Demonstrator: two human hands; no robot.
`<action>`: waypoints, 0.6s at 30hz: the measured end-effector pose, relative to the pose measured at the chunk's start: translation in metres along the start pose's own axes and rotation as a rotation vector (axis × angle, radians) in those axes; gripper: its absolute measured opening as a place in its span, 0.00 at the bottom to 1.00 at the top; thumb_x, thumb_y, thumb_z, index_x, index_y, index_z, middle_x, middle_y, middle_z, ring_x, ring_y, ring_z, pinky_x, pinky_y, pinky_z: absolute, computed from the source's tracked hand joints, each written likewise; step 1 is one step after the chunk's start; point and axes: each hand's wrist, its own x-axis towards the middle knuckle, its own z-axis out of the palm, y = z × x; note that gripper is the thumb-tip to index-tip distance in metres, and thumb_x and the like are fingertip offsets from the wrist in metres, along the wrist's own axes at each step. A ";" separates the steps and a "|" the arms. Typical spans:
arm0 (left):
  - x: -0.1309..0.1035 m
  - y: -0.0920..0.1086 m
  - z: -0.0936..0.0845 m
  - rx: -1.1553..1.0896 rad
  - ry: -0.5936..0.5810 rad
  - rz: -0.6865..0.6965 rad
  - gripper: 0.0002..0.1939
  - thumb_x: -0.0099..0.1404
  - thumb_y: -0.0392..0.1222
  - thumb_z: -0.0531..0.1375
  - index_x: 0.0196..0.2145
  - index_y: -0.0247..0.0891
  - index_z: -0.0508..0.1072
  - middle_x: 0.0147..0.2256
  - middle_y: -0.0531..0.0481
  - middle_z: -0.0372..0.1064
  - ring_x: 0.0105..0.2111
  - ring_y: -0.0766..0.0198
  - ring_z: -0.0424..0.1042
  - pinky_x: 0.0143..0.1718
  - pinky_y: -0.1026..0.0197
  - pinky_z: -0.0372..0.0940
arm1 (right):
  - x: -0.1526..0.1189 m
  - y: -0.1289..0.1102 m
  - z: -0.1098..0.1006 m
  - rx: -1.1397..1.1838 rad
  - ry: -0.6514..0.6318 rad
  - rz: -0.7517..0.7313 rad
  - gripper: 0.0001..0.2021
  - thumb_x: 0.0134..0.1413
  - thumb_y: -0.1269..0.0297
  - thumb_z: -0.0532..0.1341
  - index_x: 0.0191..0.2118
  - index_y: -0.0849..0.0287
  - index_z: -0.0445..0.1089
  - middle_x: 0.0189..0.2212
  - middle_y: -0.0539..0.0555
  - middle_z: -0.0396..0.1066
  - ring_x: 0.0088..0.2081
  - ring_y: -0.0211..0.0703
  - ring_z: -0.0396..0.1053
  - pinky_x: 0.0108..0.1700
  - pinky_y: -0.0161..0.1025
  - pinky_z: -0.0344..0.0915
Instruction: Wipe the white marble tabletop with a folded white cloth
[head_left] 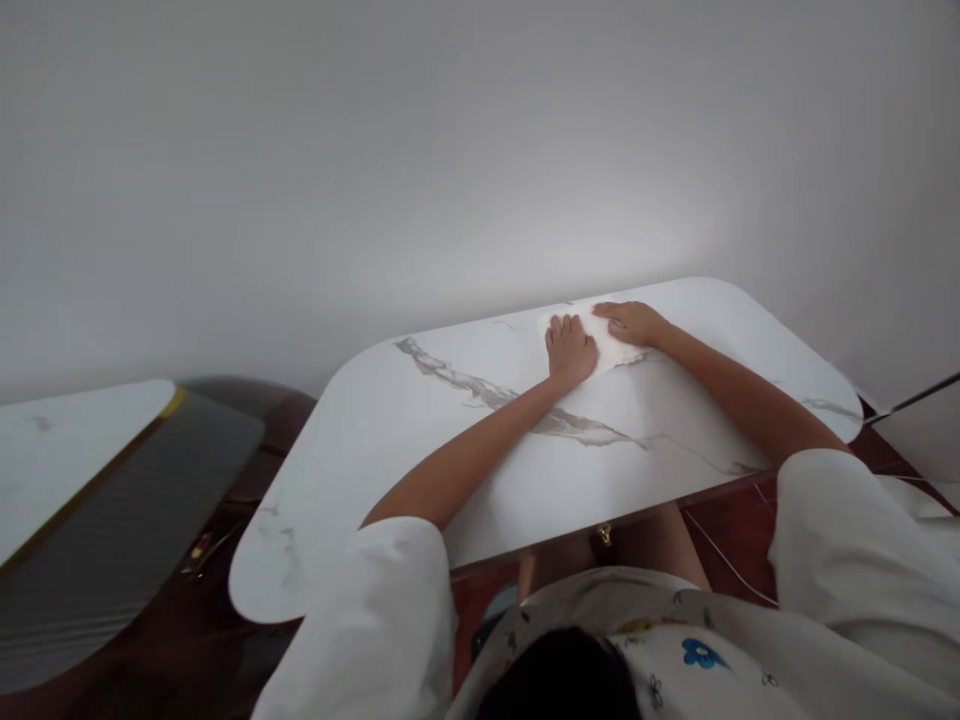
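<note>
A thin white sheet (pixel 609 352), cloth or paper, lies flat near the far edge of the white marble-patterned table (pixel 360 450). My left hand (pixel 570 350) rests palm down on the left part of the sheet with its fingers spread. On the other side, my right hand (pixel 631 322) lies over the sheet's upper right part. Its fingers point left and its thumb stands apart from them. Both hands press on the sheet without wrapping round it.
A pale wall (pixel 450 170) rises directly behind the table. To the left stands a second white-topped piece of furniture (pixel 75 440) with a gold edge and ribbed grey side. A thin white cable (pixel 731 565) runs over the dark red floor at the right.
</note>
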 end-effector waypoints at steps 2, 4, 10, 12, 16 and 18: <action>0.018 0.005 0.005 0.034 -0.027 0.061 0.26 0.67 0.38 0.46 0.61 0.32 0.61 0.64 0.37 0.57 0.68 0.43 0.46 0.65 0.36 0.46 | -0.002 0.011 0.001 -0.019 0.025 0.071 0.26 0.59 0.71 0.49 0.62 0.64 0.64 0.62 0.55 0.63 0.61 0.45 0.63 0.62 0.43 0.59; 0.031 0.015 0.009 0.060 -0.061 0.126 0.25 0.67 0.37 0.45 0.60 0.31 0.62 0.64 0.37 0.58 0.67 0.44 0.47 0.65 0.38 0.47 | -0.011 0.020 0.001 -0.043 0.052 0.145 0.25 0.60 0.70 0.48 0.62 0.65 0.64 0.62 0.56 0.63 0.61 0.45 0.62 0.62 0.44 0.59; 0.015 0.048 0.014 0.082 -0.149 0.234 0.27 0.69 0.38 0.45 0.63 0.26 0.58 0.66 0.36 0.52 0.68 0.45 0.44 0.67 0.43 0.44 | -0.067 0.018 -0.008 -0.111 0.052 0.265 0.26 0.60 0.70 0.48 0.63 0.68 0.62 0.63 0.59 0.61 0.64 0.46 0.59 0.62 0.44 0.59; -0.006 0.056 0.010 0.083 -0.162 0.254 0.28 0.69 0.39 0.46 0.64 0.26 0.57 0.66 0.35 0.52 0.68 0.45 0.44 0.67 0.43 0.43 | -0.088 0.008 -0.012 -0.113 0.039 0.259 0.26 0.60 0.69 0.48 0.63 0.68 0.62 0.63 0.59 0.61 0.64 0.46 0.59 0.62 0.45 0.60; -0.059 0.070 -0.003 0.037 -0.177 0.254 0.27 0.69 0.39 0.46 0.64 0.28 0.57 0.66 0.36 0.51 0.69 0.46 0.43 0.67 0.42 0.43 | -0.133 -0.017 -0.019 -0.085 0.042 0.213 0.26 0.60 0.68 0.49 0.63 0.66 0.62 0.63 0.59 0.61 0.64 0.46 0.58 0.61 0.46 0.61; -0.087 0.079 -0.009 -0.018 -0.194 0.216 0.27 0.68 0.39 0.47 0.64 0.31 0.58 0.67 0.38 0.51 0.69 0.47 0.43 0.68 0.41 0.42 | -0.157 -0.029 -0.023 -0.066 0.055 0.167 0.26 0.60 0.67 0.49 0.63 0.66 0.62 0.63 0.59 0.60 0.64 0.46 0.58 0.62 0.46 0.61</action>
